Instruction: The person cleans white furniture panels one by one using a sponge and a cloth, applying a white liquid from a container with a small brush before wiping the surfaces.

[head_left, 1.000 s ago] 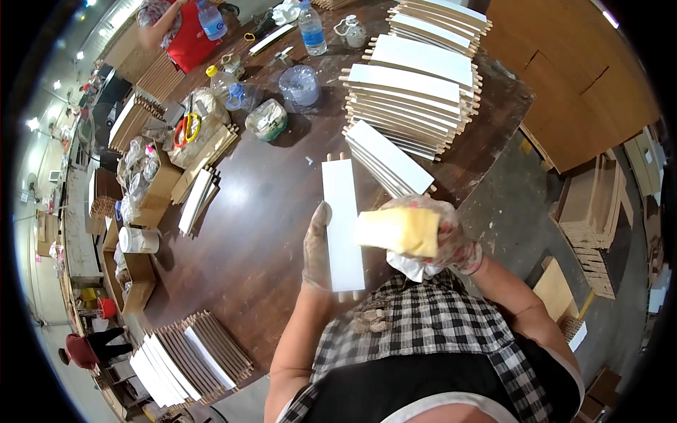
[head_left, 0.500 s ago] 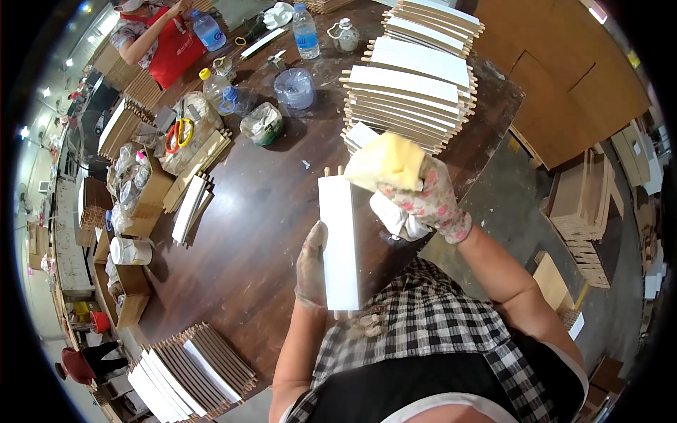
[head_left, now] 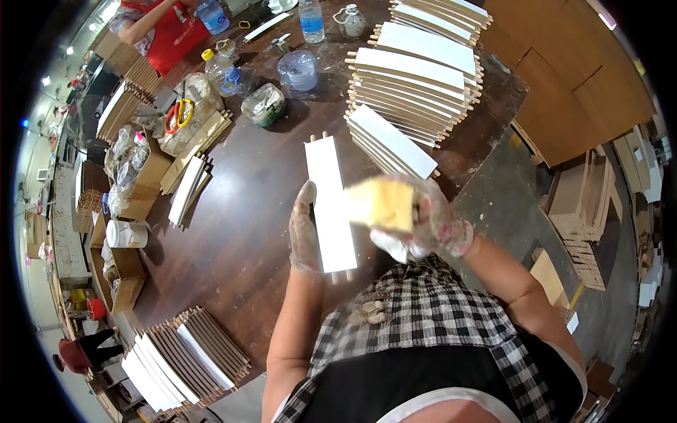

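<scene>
A long white panel with wooden dowel ends poking out at top and bottom stands over the table in front of me. My left hand, in a patterned glove, grips it along its left edge. In a flowered glove, my right hand is closed on a folded yellow cloth. The cloth is blurred by motion and reaches the panel's right edge. A crumpled white cloth hangs below the right hand. Just beyond, a slanted pile of similar panels lies on the table.
Stacked panels fill the far right of the brown table; another row sits near left. Bottles, a plastic tub, scissors and cardboard boxes occupy the far and left sides. A person in a red apron stands across.
The panel in my left hand has moved up and slightly left. My right hand has brought the yellow cloth lower, against the panel's right edge, uncovering the slanted pile behind.
</scene>
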### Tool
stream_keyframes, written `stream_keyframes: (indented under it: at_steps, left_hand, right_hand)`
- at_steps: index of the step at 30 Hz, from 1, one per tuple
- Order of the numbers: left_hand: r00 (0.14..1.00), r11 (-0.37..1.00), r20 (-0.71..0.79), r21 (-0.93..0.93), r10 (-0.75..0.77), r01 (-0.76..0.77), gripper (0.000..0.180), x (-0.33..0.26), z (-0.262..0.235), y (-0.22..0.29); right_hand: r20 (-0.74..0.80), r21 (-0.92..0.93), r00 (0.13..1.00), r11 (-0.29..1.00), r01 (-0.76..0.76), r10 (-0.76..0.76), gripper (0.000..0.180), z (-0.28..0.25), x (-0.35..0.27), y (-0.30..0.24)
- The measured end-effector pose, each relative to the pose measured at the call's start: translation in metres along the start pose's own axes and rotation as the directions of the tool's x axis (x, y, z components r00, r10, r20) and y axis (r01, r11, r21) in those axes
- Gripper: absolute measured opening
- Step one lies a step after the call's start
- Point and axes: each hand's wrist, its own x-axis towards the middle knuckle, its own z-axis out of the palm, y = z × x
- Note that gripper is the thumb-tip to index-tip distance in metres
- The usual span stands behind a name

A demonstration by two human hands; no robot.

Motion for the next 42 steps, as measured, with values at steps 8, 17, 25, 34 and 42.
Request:
stream_keyframes:
  at_steps: [8,17,25,34,42]
  left_hand:
    - [0.998,0.993,0.051,0.111,-0.03,0.025,0.03,0.016,-0.014,0.004]
    - [0.977,0.995,0.199,-0.053,-0.074,0.086,0.037,0.014,-0.02,-0.001]
    - [0.726,0.996,0.687,0.079,-0.033,-0.029,0.053,0.005,-0.042,-0.032]
    - [0.848,0.97,0.481,0.015,-0.22,0.243,0.039,-0.023,-0.008,-0.012]
    - [0.876,0.985,0.475,-0.093,-0.083,0.143,0.042,0.038,-0.054,0.017]
  right_hand:
    - [0.269,0.539,0.896,0.716,-0.444,0.353,0.063,-0.02,-0.019,-0.017]
    - [0.12,0.873,0.734,0.281,-0.399,0.668,0.036,-0.051,-0.006,-0.024]
    - [0.034,-0.003,0.994,0.995,-0.103,0.103,0.058,0.029,0.036,-0.027]
    - [-0.081,-0.109,0.981,0.977,-0.183,0.174,0.063,0.013,0.091,0.028]
    - [0.074,0.579,0.903,0.719,-0.385,0.424,0.054,0.017,0.032,-0.031]
